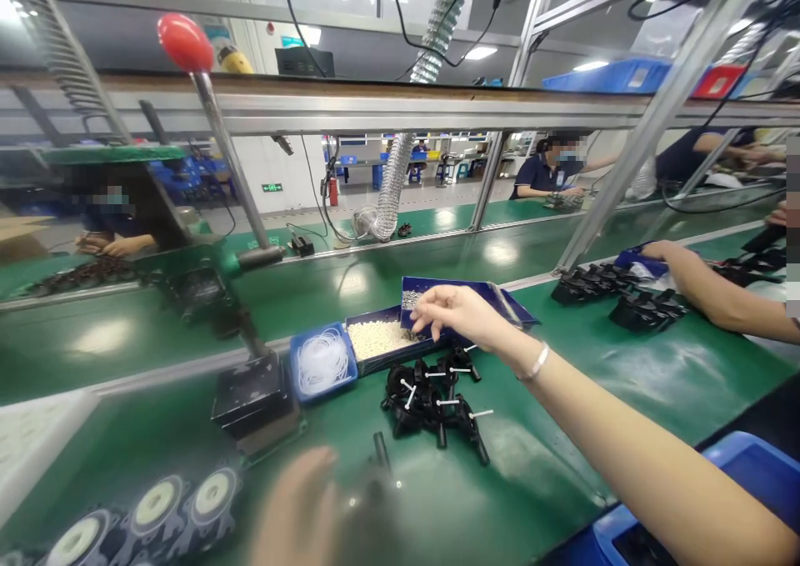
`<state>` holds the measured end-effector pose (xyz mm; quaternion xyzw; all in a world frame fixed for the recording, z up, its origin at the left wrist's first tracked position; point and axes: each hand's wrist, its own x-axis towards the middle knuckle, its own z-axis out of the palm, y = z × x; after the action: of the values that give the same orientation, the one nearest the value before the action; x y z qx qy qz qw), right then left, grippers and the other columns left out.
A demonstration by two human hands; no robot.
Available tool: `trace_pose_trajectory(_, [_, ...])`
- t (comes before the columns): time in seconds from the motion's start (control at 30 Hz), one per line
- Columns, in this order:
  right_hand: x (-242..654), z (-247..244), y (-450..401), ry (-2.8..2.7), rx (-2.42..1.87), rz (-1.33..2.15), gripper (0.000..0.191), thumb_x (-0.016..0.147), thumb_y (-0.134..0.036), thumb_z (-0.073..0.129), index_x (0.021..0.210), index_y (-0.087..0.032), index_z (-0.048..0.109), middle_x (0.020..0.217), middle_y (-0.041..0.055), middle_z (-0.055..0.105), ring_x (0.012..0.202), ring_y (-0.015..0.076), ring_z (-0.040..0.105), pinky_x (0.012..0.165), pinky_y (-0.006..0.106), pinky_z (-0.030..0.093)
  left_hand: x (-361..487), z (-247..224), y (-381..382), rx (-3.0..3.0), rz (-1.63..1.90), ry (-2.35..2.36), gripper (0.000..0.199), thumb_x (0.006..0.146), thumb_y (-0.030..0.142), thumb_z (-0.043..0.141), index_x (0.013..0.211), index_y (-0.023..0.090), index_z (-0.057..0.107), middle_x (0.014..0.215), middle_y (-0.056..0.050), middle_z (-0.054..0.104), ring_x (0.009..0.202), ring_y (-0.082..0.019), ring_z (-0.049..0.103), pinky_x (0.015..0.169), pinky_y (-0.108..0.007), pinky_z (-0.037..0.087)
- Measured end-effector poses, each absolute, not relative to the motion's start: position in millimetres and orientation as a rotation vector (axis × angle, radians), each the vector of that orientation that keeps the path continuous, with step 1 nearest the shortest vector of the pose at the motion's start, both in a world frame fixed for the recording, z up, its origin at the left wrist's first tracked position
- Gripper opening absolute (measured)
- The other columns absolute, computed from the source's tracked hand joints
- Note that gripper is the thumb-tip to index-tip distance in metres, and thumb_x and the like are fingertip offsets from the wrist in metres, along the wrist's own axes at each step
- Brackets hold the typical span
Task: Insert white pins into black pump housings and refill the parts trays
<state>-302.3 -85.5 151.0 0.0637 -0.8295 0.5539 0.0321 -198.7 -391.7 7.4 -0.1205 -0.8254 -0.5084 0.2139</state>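
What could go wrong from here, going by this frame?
1. The right hand is by the small metal pieces, with cream pellets in the neighbouring tray; a dropped piece might mix in.
2. White pins jut from the clustered black parts; a passing hand could snag one.
3. Thin pale rings lie heaped together; several might come up at once.

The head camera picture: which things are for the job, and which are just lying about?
Probably for the job:
metal bits by the right hand
black parts with white pins

Probably just lying about:
silver duct
red bin up high
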Motion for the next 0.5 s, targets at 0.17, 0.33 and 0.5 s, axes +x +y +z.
trace_pose_trajectory(0.17, [-231,136,-159,-2.705,0.563,1.966,0.02,0.089,-0.037,0.059,0.088,-0.017,0.062,0.073,0.0027,0.072,0.057,0.0129,0.064,0.053,0.022,0.05,-211,60,-380,-0.612,-1.215,-2.357,0.027,0.089,0.029,0.061,0.116,0.027,0.062,0.116,-0.005,0.069,0.106,-0.022,0.066,0.088,-0.032,0.055])
trace_pose_trajectory(0.33, [-212,117,-181,-2.77,0.674,1.781,0.013,0.089,-0.028,0.058,0.085,-0.017,0.064,0.067,0.0001,0.067,0.06,0.0131,0.063,0.056,0.022,0.047,-218,78,-376,-1.017,-1.024,-2.476,0.014,0.094,0.024,0.053,0.095,0.022,0.067,0.087,-0.003,0.073,0.08,-0.018,0.069,0.072,-0.027,0.054])
trace_pose_trajectory(0.5, [-216,106,-183,-2.718,0.588,2.131,0.021,0.087,-0.037,0.064,0.084,-0.016,0.064,0.065,0.0004,0.067,0.056,0.0124,0.063,0.051,0.02,0.046,-210,81,-382,-0.918,-1.194,-2.597,0.014,0.093,0.023,0.055,0.097,0.026,0.068,0.08,0.001,0.069,0.073,-0.014,0.066,0.067,-0.024,0.05])
